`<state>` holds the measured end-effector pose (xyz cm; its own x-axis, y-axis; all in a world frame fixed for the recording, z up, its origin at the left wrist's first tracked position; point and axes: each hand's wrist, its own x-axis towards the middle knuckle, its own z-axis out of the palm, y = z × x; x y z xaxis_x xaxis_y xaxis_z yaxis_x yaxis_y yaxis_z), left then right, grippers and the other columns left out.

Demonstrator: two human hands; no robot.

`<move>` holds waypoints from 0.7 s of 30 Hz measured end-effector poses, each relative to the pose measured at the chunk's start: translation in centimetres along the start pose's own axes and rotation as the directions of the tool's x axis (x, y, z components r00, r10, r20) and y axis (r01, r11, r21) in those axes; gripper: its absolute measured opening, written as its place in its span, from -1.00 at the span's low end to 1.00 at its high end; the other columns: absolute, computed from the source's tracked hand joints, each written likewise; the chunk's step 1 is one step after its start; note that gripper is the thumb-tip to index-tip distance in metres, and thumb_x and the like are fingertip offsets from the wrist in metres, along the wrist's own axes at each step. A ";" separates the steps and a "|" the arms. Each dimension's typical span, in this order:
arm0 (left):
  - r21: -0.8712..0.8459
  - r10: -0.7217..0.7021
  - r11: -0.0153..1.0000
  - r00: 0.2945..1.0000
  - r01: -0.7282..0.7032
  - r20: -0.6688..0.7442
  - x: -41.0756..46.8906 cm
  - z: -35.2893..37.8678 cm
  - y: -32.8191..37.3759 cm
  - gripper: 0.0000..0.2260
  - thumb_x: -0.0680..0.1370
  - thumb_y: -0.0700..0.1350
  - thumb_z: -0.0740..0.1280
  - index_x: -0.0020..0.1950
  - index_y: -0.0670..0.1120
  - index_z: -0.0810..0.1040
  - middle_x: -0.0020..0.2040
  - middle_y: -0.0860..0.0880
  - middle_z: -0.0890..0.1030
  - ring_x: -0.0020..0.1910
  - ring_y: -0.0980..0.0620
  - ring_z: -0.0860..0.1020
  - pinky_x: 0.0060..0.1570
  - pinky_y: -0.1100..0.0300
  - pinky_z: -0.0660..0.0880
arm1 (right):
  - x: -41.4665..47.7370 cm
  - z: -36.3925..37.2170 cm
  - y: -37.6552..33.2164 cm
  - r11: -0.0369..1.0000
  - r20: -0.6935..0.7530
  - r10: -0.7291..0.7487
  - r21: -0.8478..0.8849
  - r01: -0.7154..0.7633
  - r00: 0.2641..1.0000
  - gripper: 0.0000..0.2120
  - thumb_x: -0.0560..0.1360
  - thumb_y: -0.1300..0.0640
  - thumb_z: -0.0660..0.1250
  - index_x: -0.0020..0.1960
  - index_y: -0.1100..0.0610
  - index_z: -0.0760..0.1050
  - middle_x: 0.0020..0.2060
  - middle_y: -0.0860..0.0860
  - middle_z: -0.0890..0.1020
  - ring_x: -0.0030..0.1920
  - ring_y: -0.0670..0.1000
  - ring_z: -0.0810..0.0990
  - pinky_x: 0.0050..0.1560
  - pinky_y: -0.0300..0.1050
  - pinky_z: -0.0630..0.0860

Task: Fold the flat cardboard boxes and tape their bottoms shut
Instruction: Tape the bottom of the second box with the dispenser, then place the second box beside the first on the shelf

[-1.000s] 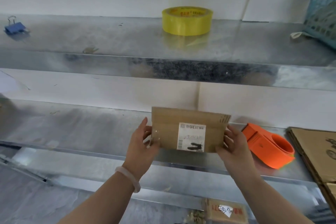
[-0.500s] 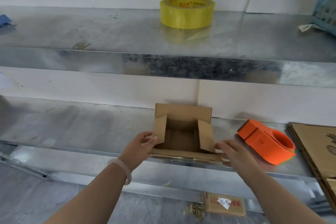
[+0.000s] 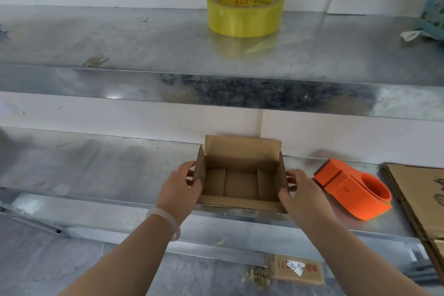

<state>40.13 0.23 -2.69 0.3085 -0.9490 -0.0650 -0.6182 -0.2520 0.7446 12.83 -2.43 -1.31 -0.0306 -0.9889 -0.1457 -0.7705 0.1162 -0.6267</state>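
Note:
A small brown cardboard box [image 3: 241,185] stands upright with its open top facing me on the front of the lower metal shelf [image 3: 96,170]. Its four top flaps stand up or splay outward. My left hand [image 3: 179,188] grips the box's left wall, thumb at the flap. My right hand [image 3: 304,193] grips the right wall, fingers curled against it. An orange tape dispenser [image 3: 353,188] lies on the same shelf just right of my right hand. A stack of flat cardboard boxes [image 3: 418,199] lies at the far right.
A roll of yellow tape [image 3: 243,15] sits on the upper metal shelf [image 3: 120,38], with a blue basket [image 3: 434,14] at its right end. Below the shelf edge lies a small labelled packet [image 3: 296,269].
A second ago both hands held the box up with its labelled side toward me. It has since been turned open side up and set down on the lower shelf, and its side flaps have spread outward.

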 end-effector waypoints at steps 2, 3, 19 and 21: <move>0.038 0.039 0.999 0.998 -0.038 -0.044 0.1 -0.1 0.2 -0.67 0.63 -0.05 0.25 0.40 0.02 0.43 0.10 0.07 0.55 -0.05 0.15 0.53 -0.09 0.32 0.49 | -0.1 -0.5 0.2 0.998 -0.004 -0.036 0.058 0.036 0.999 -0.57 0.51 0.09 0.32 0.36 -0.08 0.38 0.02 -0.14 0.59 -0.03 -0.12 0.60 0.00 0.02 0.62; 0.070 0.060 0.996 0.997 -0.056 -0.047 0.2 -0.1 0.2 -0.67 0.64 -0.03 0.23 0.40 0.01 0.43 0.10 0.07 0.56 -0.04 0.13 0.53 -0.03 0.27 0.51 | -0.1 -0.7 0.3 0.996 0.011 -0.060 0.059 0.059 0.998 -0.53 0.52 0.11 0.32 0.40 -0.09 0.34 0.03 -0.12 0.59 -0.04 -0.12 0.60 0.00 0.01 0.62; 0.309 0.035 0.951 0.990 0.008 -0.133 -0.4 -0.6 1.4 -0.77 0.63 0.01 0.22 0.21 0.01 0.58 -0.19 0.08 0.63 -0.23 0.10 0.58 -0.06 0.15 0.61 | 1.9 -2.7 -0.3 0.992 0.056 -0.112 -0.055 0.115 0.992 -0.49 0.56 0.10 0.28 0.46 -0.06 0.22 -0.12 -0.01 0.63 -0.21 -0.03 0.64 -0.14 0.03 0.63; 0.271 0.014 0.962 0.982 0.039 -0.190 -1.4 -1.1 1.2 -0.77 0.63 0.00 0.24 0.22 0.01 0.59 -0.24 0.09 0.61 -0.26 0.12 0.56 -0.12 0.17 0.59 | 1.9 -2.5 -0.7 0.986 0.080 -0.152 -0.052 0.156 0.985 -0.41 0.57 0.08 0.28 0.53 -0.03 0.15 -0.01 0.03 0.65 -0.09 0.02 0.65 -0.04 0.02 0.61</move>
<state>39.78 1.46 -1.00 0.4316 -0.8991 0.0725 -0.7783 -0.3305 0.5339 11.70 -4.58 0.71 0.1376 -0.9844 -0.1097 -0.7976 -0.0444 -0.6015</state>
